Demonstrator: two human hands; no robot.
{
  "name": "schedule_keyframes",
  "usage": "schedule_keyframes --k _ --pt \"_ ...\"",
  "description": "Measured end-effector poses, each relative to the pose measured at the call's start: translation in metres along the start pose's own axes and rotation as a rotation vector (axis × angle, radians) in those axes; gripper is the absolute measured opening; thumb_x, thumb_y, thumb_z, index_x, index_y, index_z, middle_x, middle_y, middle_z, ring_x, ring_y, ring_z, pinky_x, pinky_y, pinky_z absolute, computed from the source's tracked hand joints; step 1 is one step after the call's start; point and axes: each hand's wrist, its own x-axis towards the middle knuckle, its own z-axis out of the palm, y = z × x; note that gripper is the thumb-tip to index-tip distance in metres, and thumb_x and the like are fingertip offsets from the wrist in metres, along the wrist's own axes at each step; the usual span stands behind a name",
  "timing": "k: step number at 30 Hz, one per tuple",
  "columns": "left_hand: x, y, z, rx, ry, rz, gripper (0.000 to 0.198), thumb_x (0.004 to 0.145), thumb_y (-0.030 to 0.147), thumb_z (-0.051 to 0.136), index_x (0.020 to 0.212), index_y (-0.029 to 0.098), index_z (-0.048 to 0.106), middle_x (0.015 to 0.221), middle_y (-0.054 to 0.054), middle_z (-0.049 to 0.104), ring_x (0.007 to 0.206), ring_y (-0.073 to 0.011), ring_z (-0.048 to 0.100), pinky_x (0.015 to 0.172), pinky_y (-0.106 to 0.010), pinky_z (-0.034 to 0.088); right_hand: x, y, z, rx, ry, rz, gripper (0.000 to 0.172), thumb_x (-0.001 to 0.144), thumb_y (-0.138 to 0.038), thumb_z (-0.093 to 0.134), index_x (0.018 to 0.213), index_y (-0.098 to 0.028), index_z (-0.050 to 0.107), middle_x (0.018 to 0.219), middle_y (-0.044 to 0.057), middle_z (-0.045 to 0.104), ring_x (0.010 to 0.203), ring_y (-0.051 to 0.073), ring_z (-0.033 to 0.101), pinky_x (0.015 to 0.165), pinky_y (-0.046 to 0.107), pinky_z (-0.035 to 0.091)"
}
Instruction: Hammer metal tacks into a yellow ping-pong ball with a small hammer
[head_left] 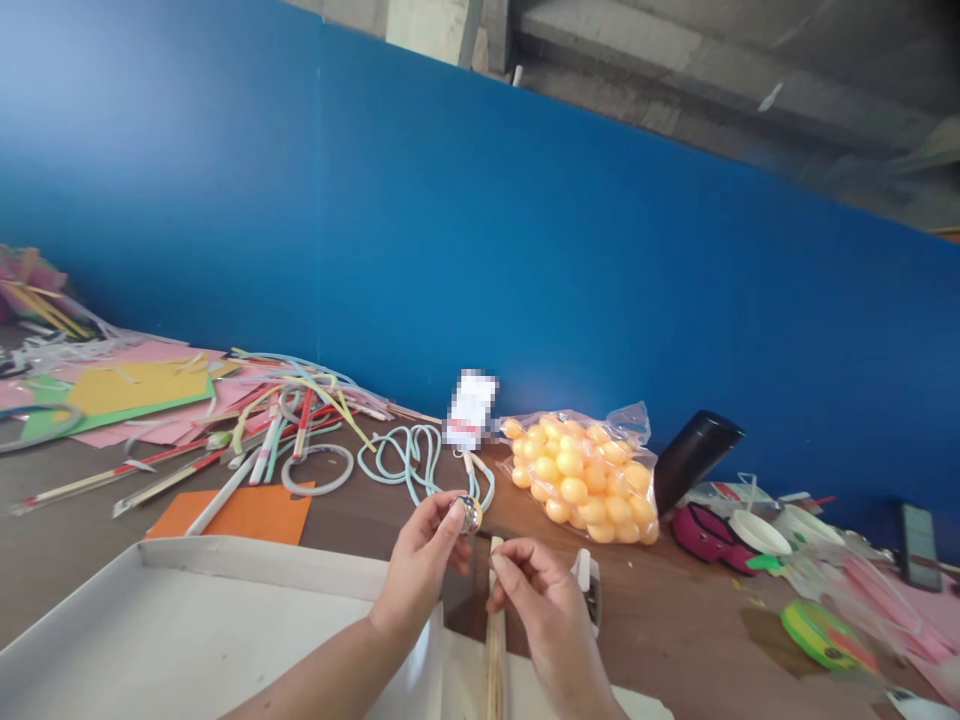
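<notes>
My left hand (424,560) pinches a small round object (470,514) between thumb and fingers. It looks shiny, silvery with a yellowish face, and I cannot make out its kind. Close to its right, my right hand (540,605) is closed, thumb and index finger pressed together; what they hold, if anything, is too small to see. A bundle of thin wooden sticks (495,665) runs upward beside the right hand's fingertips, which overlap its upper end. Whether the fingers grip it I cannot tell. A white shallow tray (262,556) lies under my left forearm.
Behind the hands are a light-blue cord (409,460) with a badge (471,408) and a bag of orange balls (577,475). Sticks, tubes and coloured paper (142,390) lie left. A black cylinder (697,450), a green tape measure (821,635) and a phone (919,547) are right.
</notes>
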Motion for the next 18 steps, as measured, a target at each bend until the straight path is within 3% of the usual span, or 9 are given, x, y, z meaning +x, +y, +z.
schedule_keyframes --k 6,11,18 --pt "-0.0045 -0.0003 0.0008 -0.131 -0.184 -0.057 0.031 0.08 0.04 0.055 0.099 0.016 0.054 0.077 -0.002 0.056 0.058 -0.0095 0.052 0.049 -0.022 0.046 -0.0062 -0.0004 0.0029 0.26 0.036 0.032 0.02 0.074 -0.034 0.067 0.076 -0.015 0.062 0.057 -0.002 0.058 0.053 0.01 0.054 0.053 0.022 0.045" --pt "-0.0079 0.0012 0.0007 -0.255 -0.359 -0.112 0.024 0.084 0.033 0.051 0.099 0.015 0.055 0.08 -0.004 0.057 0.068 -0.0129 0.055 0.056 -0.025 0.048 -0.009 -0.0062 0.0035 0.346 0.025 0.015 0.017 0.074 -0.032 0.068 0.076 -0.015 0.063 0.062 0.001 0.062 0.052 0.009 0.054 0.051 0.022 0.046" --pt "-0.0065 -0.0025 -0.0008 -0.282 -0.414 -0.129 0.026 0.083 0.029 0.054 0.104 0.015 0.055 0.084 -0.006 0.058 0.072 -0.0143 0.057 0.063 -0.028 0.049 -0.0092 -0.0049 0.0001 0.401 0.052 0.011 0.017 0.075 -0.031 0.068 0.075 -0.016 0.06 0.059 -0.001 0.062 0.046 0.007 0.051 0.044 0.019 0.044"
